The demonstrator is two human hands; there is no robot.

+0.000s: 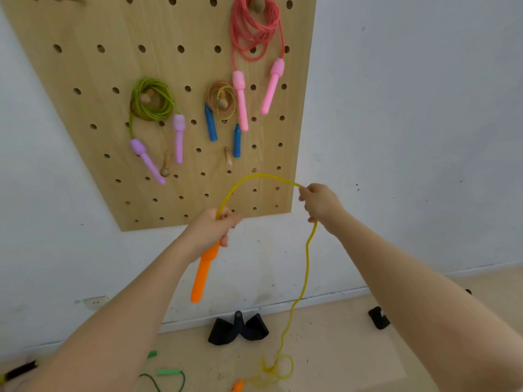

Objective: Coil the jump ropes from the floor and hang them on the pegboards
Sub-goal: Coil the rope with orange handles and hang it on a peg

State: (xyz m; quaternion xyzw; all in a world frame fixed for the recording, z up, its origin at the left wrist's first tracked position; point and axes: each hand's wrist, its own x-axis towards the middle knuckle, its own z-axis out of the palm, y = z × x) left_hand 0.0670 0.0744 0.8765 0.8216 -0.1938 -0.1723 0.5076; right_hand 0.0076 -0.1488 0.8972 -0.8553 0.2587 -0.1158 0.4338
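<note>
My left hand (215, 226) grips the top of an orange handle (203, 271) that hangs down from it. A yellow rope (256, 176) arcs up from that hand to my right hand (319, 203), which pinches it. From there the rope drops to the floor and ends in a loose pile (271, 369) beside the second orange handle (237, 386). Both hands are in front of the lower edge of the wooden pegboard (85, 66).
Three coiled ropes hang on pegs: a green one with lilac handles (151, 101), a tan one with blue handles (222, 101), a pink one (254, 32). Two bare pegs (165, 166) stick out lower down. On the floor lie a green rope (167, 374) and black objects (239, 329).
</note>
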